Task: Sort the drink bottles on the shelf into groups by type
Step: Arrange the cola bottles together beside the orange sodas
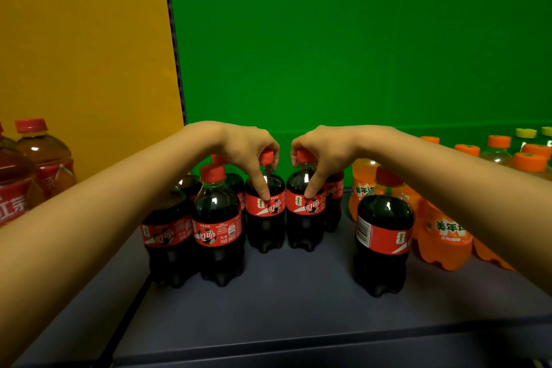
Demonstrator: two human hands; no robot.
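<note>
2 bare forearms (pixel 104 206); the left hand (pixel 248 146) and right hand (pixel 324 148) are bare too.

“300” cola label (pixel 217 232); “美年” orange label (pixel 448 229)

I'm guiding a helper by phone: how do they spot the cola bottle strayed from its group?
Under the green back panel, look along the dark shelf. Right of the pair of cola bottles gripped by the left hand and right hand, a stray cola bottle stands alone in front of the orange soda bottles. Only it shows its barcode.
</note>
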